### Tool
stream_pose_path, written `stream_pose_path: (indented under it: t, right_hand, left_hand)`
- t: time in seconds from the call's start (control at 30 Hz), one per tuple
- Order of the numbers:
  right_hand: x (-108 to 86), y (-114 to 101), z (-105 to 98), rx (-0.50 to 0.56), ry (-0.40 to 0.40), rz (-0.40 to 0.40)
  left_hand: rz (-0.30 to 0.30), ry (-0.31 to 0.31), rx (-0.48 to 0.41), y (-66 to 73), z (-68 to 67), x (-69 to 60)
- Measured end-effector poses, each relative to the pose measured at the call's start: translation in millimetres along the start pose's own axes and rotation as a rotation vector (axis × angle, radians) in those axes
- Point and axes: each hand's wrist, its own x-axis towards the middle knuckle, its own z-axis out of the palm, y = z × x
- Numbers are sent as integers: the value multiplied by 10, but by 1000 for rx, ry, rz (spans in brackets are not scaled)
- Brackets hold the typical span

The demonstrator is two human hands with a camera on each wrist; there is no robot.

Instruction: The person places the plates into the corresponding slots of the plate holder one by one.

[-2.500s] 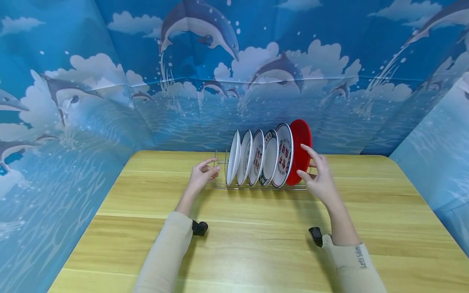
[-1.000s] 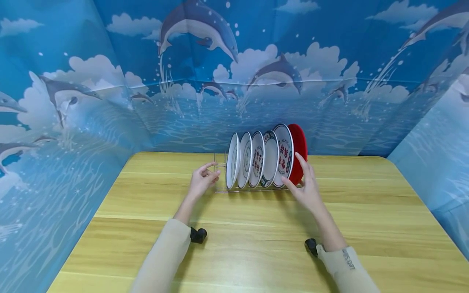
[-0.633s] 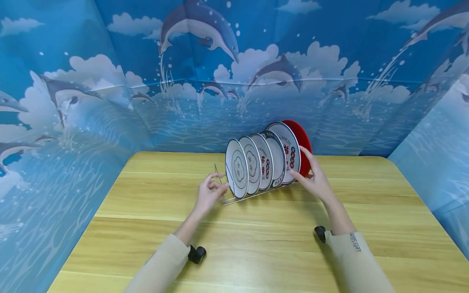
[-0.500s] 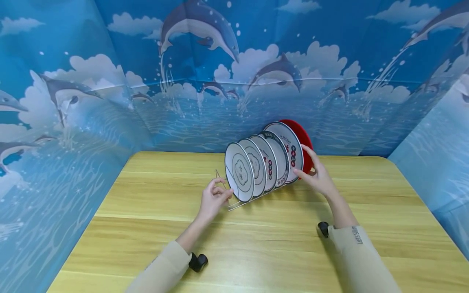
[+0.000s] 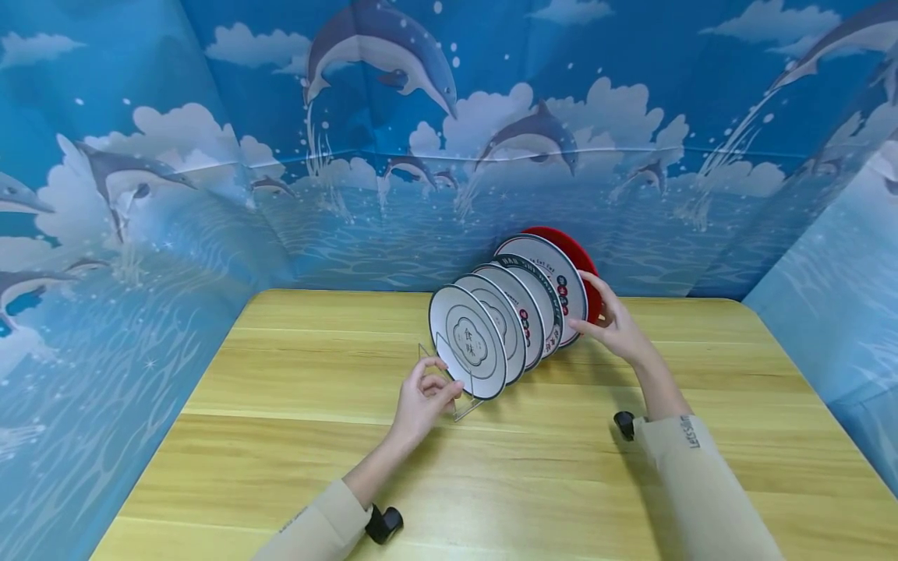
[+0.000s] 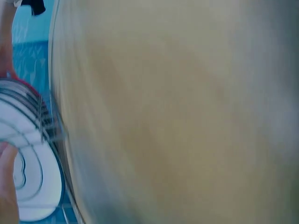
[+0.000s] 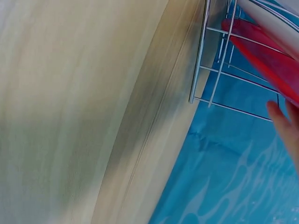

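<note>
A wire dish rack stands slantwise on the table with several plates upright in a row. The nearest is a white plate with a dark rim and printed centre; a red plate is last. My left hand pinches the rack's near left end, thumb and forefinger at the wire beside the white plate. At the far right end my right hand holds the rack by the red plate, its fingertips partly hidden. In the right wrist view, fingers meet the end wires next to the red plate.
The wooden table extends in front and to both sides. A blue dolphin-printed cloth hangs close behind the rack. Black wrist cameras sit near both sleeves.
The rack has swung round: its left end has come nearer and rightward with my left hand. The plates now face the camera more. My right hand has shifted slightly right and back.
</note>
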Motion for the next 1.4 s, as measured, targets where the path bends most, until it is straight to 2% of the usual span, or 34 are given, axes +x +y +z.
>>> stream_pose_path:
  t: [0.13, 0.27, 0.33, 0.43, 0.53, 0.67, 0.8, 0.87, 1.0, 1.07, 1.23, 1.4]
  right_hand:
    - [-51, -172, 60, -71, 69, 18]
    - [-165, -479, 224, -141, 242, -36]
    - [-232, -622, 338, -208, 361, -108]
    - [-334, -808, 518, -278, 522, -250]
    - [-420, -954, 710, -277, 587, -413]
    - [-533, -1060, 976, -180, 529, -505]
    - [-645, -969, 1232, -109, 455, -478]
    - [-692, -902, 1366, -90, 419, -441]
    - [-775, -1005, 1622, -103, 365, -322]
    - [-784, -987, 1724, -91, 340, -256]
    - [-743, -770, 1889, -37, 274, -93]
    - [-695, -748, 1970, -33, 209, -1]
  left_hand:
    - [40, -72, 92, 47, -139, 56]
    - [119, -81, 274, 139, -351, 147]
    - [153, -79, 356, 184, -461, 197]
    - [156, -100, 397, 239, -596, 279]
    - [133, -140, 403, 273, -693, 364]
    - [102, -225, 404, 287, -766, 482]
    - [81, -310, 428, 299, -794, 586]
    - [66, -340, 446, 301, -802, 623]
    - [33, -386, 480, 297, -816, 670]
    - [20, -407, 480, 289, -818, 685]
    - [10, -465, 480, 268, -815, 696]
    - [7, -513, 474, 258, -804, 691]
